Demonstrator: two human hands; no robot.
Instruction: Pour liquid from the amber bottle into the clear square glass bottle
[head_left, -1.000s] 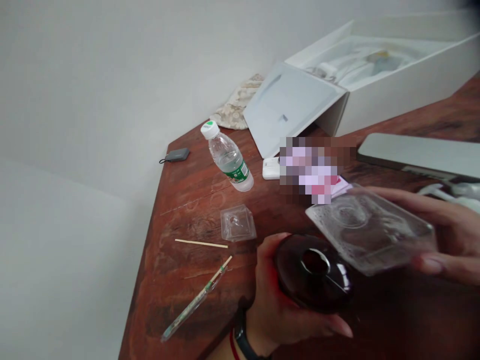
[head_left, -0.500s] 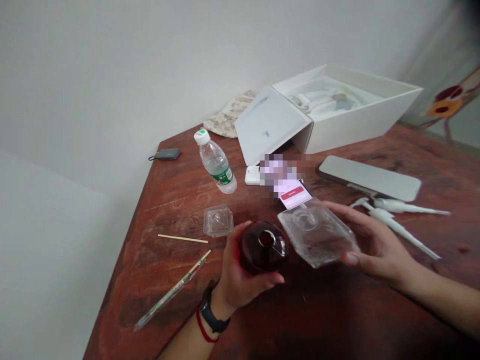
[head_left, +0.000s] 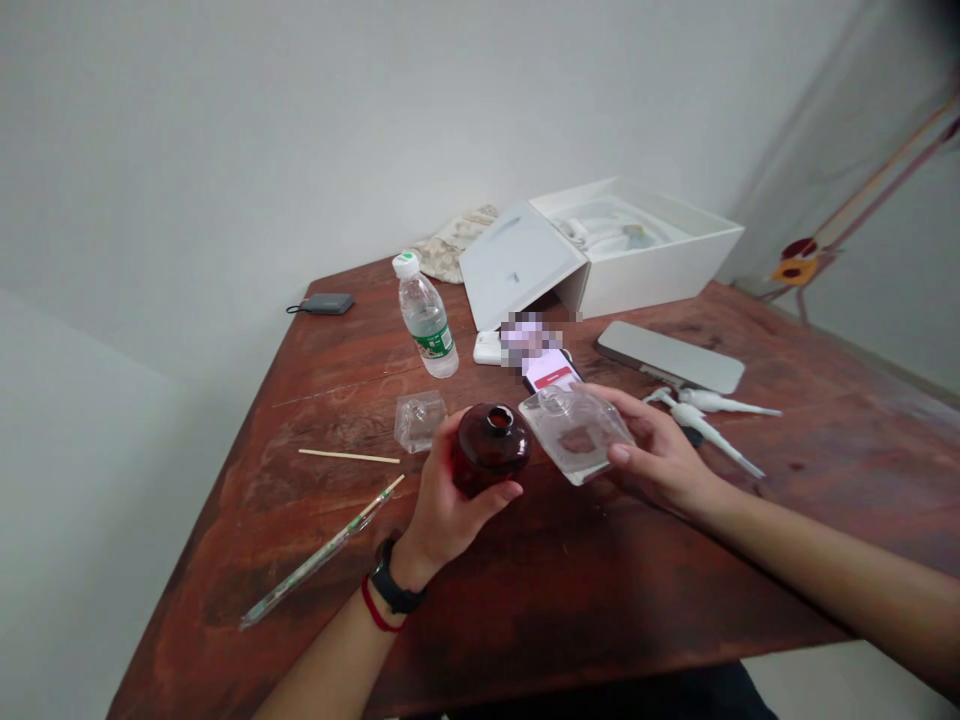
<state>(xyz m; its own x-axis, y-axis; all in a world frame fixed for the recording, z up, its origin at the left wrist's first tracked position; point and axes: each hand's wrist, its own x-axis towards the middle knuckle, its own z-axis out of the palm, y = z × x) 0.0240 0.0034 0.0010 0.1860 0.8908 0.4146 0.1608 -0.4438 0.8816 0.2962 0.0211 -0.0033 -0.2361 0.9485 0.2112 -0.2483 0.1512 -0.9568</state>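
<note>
My left hand (head_left: 442, 500) is wrapped round a dark red round glass bottle (head_left: 489, 447) with an open neck, held upright just above the wooden table (head_left: 570, 590). Beside it, my right hand (head_left: 660, 455) grips a clear square glass bottle (head_left: 576, 432), tilted with its neck pointing away. The two bottles are side by side, nearly touching. A black band and a red cord circle my left wrist.
On the table: a small clear glass cap (head_left: 420, 420), a wooden stick (head_left: 349, 457), a wrapped stick (head_left: 322, 552), a water bottle (head_left: 426, 317), a phone (head_left: 551, 368), an open white box (head_left: 600, 255), a silver flat case (head_left: 670, 356), white pump tubes (head_left: 709, 415), a grey pouch (head_left: 328, 303).
The view has pulled back and up, so both hands and bottles look smaller and more of the table shows. The red bottle now stands more upright; both grips are unchanged.
</note>
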